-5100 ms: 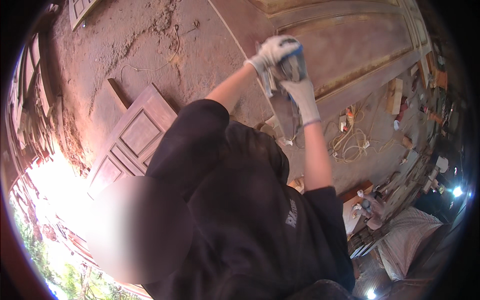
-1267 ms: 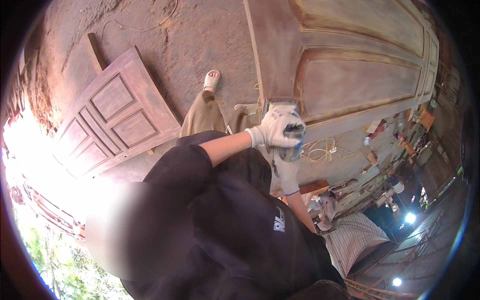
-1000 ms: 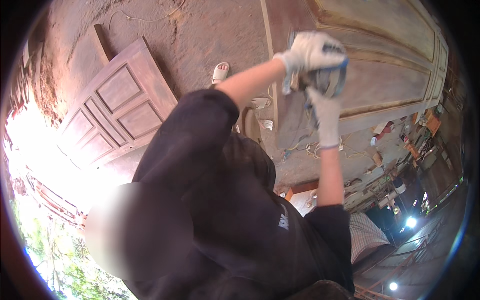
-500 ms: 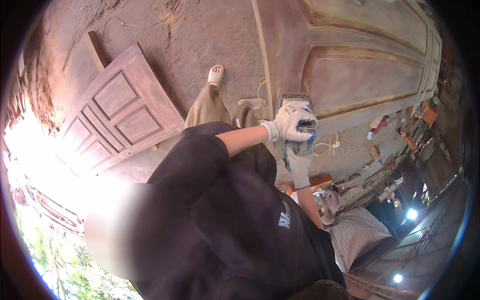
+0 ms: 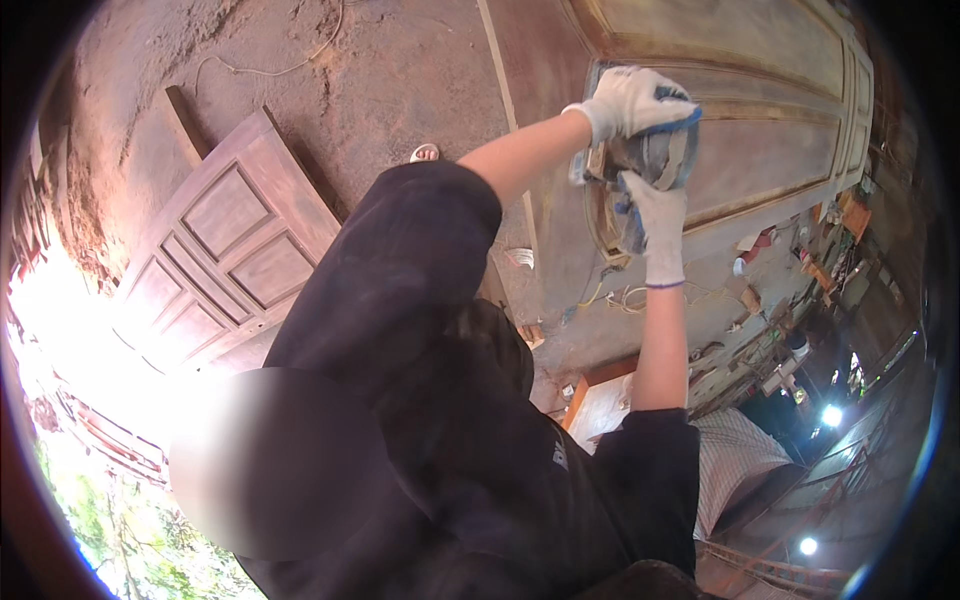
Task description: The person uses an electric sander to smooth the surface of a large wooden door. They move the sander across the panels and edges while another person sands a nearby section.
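A reddish-brown panelled wooden door lies in front of me at the upper right, with pale, rubbed-looking surfaces and darker moulding grooves. On its near part sits a dark grey power sander. My left hand, in a white glove with blue on the palm side, is closed over the top of the sander. My right hand, gloved likewise, grips its near end from below. Much of the sander's body and its underside are hidden by the gloves.
A second panelled door lies on the left over a wooden bar. A yellowish cable loops below the near door's edge. An orange-brown wooden piece and scattered scraps lie at the right. My sandalled foot stands between the doors.
Both hands have carried the sander up and to the right, from the door's near corner onto its moulding and panel. My arms are stretched further out and my body leans forward.
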Motion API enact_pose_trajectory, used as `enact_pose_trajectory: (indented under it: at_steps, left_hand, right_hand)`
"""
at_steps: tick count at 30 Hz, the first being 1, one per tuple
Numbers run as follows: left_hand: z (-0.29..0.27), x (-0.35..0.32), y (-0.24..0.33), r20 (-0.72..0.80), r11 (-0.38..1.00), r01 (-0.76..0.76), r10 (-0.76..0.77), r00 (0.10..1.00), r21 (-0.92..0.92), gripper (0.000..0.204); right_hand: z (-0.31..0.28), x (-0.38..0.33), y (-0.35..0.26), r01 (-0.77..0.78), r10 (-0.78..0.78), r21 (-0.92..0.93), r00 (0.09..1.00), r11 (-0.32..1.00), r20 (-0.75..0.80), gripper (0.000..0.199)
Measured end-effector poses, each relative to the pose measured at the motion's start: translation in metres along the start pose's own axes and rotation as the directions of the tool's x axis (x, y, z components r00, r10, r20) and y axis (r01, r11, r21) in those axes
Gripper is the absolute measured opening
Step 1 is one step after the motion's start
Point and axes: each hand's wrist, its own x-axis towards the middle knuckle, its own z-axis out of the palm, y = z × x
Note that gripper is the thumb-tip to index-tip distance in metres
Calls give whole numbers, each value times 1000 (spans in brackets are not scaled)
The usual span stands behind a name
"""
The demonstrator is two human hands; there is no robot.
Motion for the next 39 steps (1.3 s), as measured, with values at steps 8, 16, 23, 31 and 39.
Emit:
enact_pose_trajectory:
  at_steps: [8,16,23,31,39]
  left_hand:
    - [26,-77,-10,103,997,-79,80,991,-16,44]
    - [45,-41,-9,80,999,-35,34,996,4,47]
    - [60,-147,-11,53,991,-119,122,991,-60,39]
    - [21,-26,2,-57,995,26,-21,998,93,49]
    - [37,-108,-70,108,866,-457,444,889,204,27]
  right_hand:
    - [1,-53,89,280,-299,-154,947,948,-120,54]
    - [-19,-28,73,54,-54,3,998,999,-14,43]
    - [-13,-115,131,46,-33,-186,997,982,72,73]
    - [-10,-10,52,137,-136,-22,990,990,40,46]
    - [-3,-67,104,202,-212,82,967,976,141,83]
